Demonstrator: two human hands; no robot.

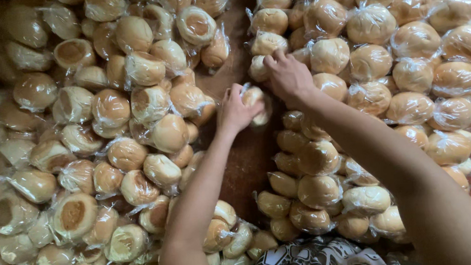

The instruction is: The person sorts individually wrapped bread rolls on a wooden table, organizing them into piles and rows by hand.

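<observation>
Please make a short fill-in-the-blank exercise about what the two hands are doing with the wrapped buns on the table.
1. The left hand holds one wrapped ____.
2. The right hand rests on the pile of buns on the ____ side of the picture.
3. Each bun is wrapped in clear ____.
4. Between the two piles shows a bare brown ____.

Missing words: bun; right; plastic; table

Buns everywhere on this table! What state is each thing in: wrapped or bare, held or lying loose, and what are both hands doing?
Left hand: closed around one wrapped bun.
Held bun: in clear plastic, gripped over the bare strip.
Right hand: fingers pressed on the right pile's edge.
Left pile: wrapped buns, heaped loosely.
Right pile: wrapped buns, packed closer.
Wooden table: brown strip showing between the piles.
</observation>
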